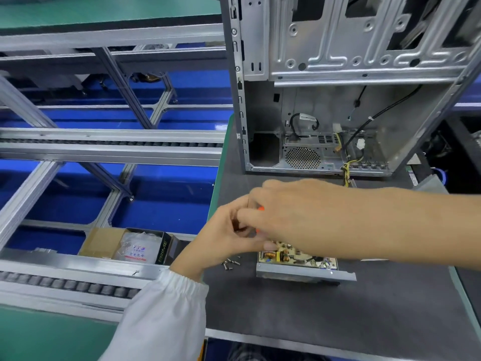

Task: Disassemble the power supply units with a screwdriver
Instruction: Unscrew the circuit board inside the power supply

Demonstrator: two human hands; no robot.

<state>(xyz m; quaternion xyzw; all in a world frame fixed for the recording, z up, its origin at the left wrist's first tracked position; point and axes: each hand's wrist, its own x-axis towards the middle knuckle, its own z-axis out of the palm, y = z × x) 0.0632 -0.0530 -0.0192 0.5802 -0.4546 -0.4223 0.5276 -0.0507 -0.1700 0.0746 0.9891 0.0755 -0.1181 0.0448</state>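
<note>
We're leaning over the opened power supply unit (296,264), lying on the dark mat (338,308) just below both hands, its long axis running left to right, circuit board facing up in a grey sheet-metal tray. Our right hand (294,214) is nearer, curling over an orange-handled screwdriver (261,209), mostly hidden; we're judging the tip is pointing down toward the board's left end. Our left hand (229,233) is pinching something small against it; what, we can't tell. Loose screws (230,264) are lying just left of the tray. The bare steel computer case (351,87) is standing behind.
</note>
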